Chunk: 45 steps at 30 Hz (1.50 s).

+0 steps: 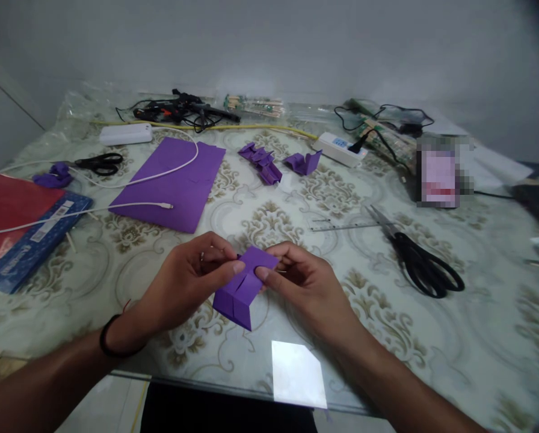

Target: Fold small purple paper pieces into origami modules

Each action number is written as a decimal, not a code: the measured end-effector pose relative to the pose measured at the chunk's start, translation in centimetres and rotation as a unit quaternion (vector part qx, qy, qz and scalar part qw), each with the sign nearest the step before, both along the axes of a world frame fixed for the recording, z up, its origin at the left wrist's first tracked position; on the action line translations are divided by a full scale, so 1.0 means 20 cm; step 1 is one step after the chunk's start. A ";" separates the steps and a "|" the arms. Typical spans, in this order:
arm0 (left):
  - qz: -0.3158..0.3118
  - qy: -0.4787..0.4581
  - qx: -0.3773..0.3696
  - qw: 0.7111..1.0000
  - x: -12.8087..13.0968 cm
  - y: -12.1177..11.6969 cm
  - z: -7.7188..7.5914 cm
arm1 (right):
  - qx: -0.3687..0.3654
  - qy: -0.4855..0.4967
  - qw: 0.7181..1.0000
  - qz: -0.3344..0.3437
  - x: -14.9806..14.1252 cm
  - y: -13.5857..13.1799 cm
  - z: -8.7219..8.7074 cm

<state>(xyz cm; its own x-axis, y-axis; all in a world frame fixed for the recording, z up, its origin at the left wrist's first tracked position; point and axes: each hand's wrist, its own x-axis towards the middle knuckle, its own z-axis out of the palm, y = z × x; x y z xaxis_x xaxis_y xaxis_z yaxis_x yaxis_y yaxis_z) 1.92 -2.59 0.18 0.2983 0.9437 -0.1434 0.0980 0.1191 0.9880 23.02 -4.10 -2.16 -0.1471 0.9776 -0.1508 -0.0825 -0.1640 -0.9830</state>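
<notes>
- I work over a patterned table (477,337); its smooth-looking top should let loose paper slide easily.
- My left forearm (71,373) comes in from the lower left and my right forearm (387,367) from the lower right, both angled inward to meet near the table's front edge.
- I hold the left hand (192,276) and right hand (310,282) palms facing, fingers curled, and both pinch one piece from opposite sides.
- That piece, the folded purple paper (237,291), sits tilted between them; I cannot tell whether its lower end touches the table.
- I judge it very light, stiff where layers stack, yet easily dented or torn; the side edges are the safest hold, with gentle pressure.
- My left thumb (231,272) and right thumb (272,278) press its upper face; the fingertips behind are mostly hidden.
- I would keep pressure off the short slit (241,284), likely the weakest spot.
</notes>
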 end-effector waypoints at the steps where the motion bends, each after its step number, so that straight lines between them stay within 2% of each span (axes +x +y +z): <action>1: 0.003 0.012 0.006 1.000 0.00 0.00 0.00 | 0.003 -0.008 1.000 -0.002 0.00 0.00 0.00; 5: 0.004 0.033 -0.003 0.999 0.00 0.01 -0.01 | 0.009 -0.029 1.000 -0.005 0.00 -0.01 0.00; 13: -0.003 0.011 -0.028 1.000 -0.01 0.01 -0.01 | 0.021 -0.031 0.999 -0.001 -0.01 -0.01 0.01; 20: -0.078 0.016 -0.086 0.993 -0.01 0.03 -0.01 | 0.005 -0.026 0.999 0.019 -0.01 -0.01 0.03; 23: -0.103 0.068 -0.056 0.991 -0.01 0.03 0.00 | 0.030 -0.044 0.998 0.017 -0.01 -0.02 0.03; 26: -0.095 0.107 -0.025 0.989 -0.02 0.03 0.01 | 0.048 -0.069 0.996 0.017 -0.01 -0.02 0.04; 32: -0.086 0.129 -0.005 0.988 -0.02 0.00 0.01 | 0.025 -0.097 0.992 0.070 -0.01 -0.02 0.05; 36: -0.075 0.133 0.026 0.988 0.00 -0.01 0.02 | 0.055 -0.105 0.991 0.060 0.00 -0.03 0.05; 40: -0.082 0.097 0.016 0.992 0.01 -0.02 0.02 | 0.090 -0.092 0.991 0.035 0.00 -0.04 0.04; 45: -0.086 0.115 -0.004 0.990 0.00 -0.02 0.02 | 0.080 -0.071 0.994 0.036 -0.01 -0.03 0.04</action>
<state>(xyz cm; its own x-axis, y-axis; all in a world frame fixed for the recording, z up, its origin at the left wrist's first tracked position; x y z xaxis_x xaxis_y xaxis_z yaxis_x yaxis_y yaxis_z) 1.90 -2.93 0.66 0.4122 0.8806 -0.2339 0.3395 0.0898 0.9363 22.81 -4.71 -1.30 -0.2058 0.9784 -0.0188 0.0654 -0.0055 -0.9978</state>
